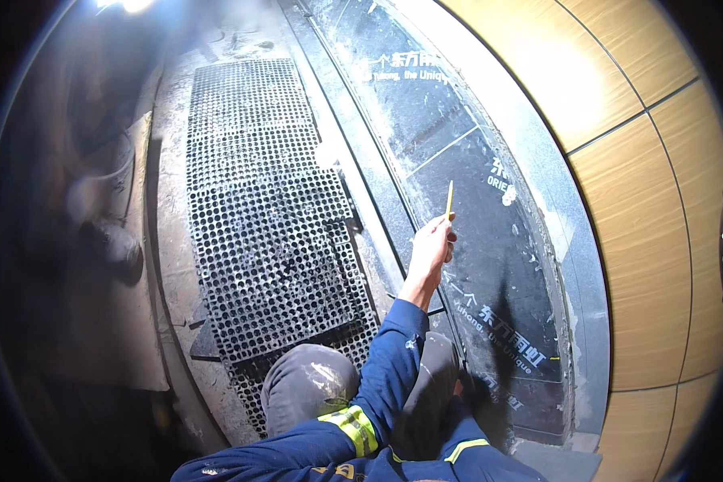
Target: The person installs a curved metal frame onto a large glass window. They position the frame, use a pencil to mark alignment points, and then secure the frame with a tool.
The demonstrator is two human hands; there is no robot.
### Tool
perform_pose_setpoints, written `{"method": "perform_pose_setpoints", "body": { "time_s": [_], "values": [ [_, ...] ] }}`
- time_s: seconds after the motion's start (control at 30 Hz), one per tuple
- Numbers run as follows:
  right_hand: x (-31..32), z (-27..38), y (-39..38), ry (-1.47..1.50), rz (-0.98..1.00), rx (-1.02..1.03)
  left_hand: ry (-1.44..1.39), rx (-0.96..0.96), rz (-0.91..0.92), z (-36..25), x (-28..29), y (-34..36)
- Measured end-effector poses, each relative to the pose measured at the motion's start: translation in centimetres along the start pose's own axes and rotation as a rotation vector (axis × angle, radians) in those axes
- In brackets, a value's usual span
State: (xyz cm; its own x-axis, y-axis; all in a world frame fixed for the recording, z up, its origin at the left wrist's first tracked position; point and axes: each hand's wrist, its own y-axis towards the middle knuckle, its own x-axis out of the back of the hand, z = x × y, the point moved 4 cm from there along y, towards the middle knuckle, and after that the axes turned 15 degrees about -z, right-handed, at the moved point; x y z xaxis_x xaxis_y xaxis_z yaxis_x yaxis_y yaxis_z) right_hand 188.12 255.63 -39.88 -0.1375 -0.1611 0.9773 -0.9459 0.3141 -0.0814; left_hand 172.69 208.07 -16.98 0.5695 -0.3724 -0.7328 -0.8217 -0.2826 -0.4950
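Observation:
My left hand (431, 247) is closed around a yellow pencil (450, 199), its tip pointing away from me. The hand is over the near edge of a dark sheet (478, 233) printed with pale lettering, which covers a long strip on the right. I cannot make out whether the pencil touches the sheet. My right sleeve (467, 450) runs down beside my right knee (435, 369). Only a small skin-coloured patch shows past that knee, so the fingers of my right hand are hidden.
A black perforated mat (269, 209) lies on the dusty floor to the left of the hand. Between mat and sheet runs a long pale metal strip (369, 201). Wood-look panels (643, 265) line the right side. Farther left is a dim, blurred area with a board (140, 321).

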Motion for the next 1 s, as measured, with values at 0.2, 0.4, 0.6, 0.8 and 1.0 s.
{"method": "perform_pose_setpoints", "body": {
  "time_s": [0.2, 0.4, 0.6, 0.8, 1.0],
  "values": [
    [1.8, 1.5, -1.6, 0.140, 0.007, 0.043, 0.075, 0.053, 0.038, 1.9, 0.0, 1.9],
    [2.2, 1.3, -3.1, 0.269, 0.040, 0.063, 0.162, 0.128, 0.019, 7.0, -1.1, 2.7],
    [3.0, 0.6, -4.9, 0.369, 0.071, 0.088, 0.234, 0.160, 0.035, 10.7, -1.5, 2.7],
    [4.0, 0.3, -7.3, 0.536, 0.097, 0.147, 0.172, 0.070, -0.040, 11.9, -0.3, 4.5],
    [5.5, 2.3, -6.0, 0.788, 0.138, 0.295, 0.171, 0.104, -0.032, 13.1, 1.2, 6.5]
  ]
}}
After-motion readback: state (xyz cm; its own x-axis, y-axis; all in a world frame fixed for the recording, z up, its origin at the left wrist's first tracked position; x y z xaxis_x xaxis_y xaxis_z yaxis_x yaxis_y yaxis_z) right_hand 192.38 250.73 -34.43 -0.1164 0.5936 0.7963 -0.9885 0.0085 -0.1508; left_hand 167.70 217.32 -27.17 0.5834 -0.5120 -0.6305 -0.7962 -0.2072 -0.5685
